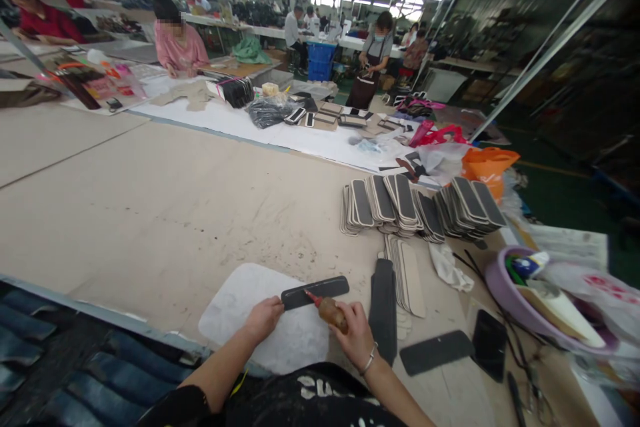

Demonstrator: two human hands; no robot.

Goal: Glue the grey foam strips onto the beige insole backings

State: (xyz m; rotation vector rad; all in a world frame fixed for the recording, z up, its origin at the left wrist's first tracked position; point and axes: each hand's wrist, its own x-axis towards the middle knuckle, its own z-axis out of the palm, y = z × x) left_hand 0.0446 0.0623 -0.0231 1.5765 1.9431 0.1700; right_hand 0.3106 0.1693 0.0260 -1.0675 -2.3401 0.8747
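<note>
A long dark strip with rounded ends point(330, 287) lies over the far edge of a white rounded sheet point(250, 320) on the table. At the strip's near left end, my left hand point(265, 317) is closed, pinching that end. My right hand point(356, 337) is wrapped round a brown bottle point(332, 313) with a red pointed tip, which is at the middle of the strip's face. A thin shiny line shows along the strip's edge. To the right lie more dark strips point(383, 310) and a separate dark piece point(437, 351).
Stacks of grey-faced pieces point(400, 203) stand at the right, above pale strips point(407, 277). A purple basin point(495, 280), a phone point(490, 345) and scissors point(537, 400) lie further right. People work at tables beyond.
</note>
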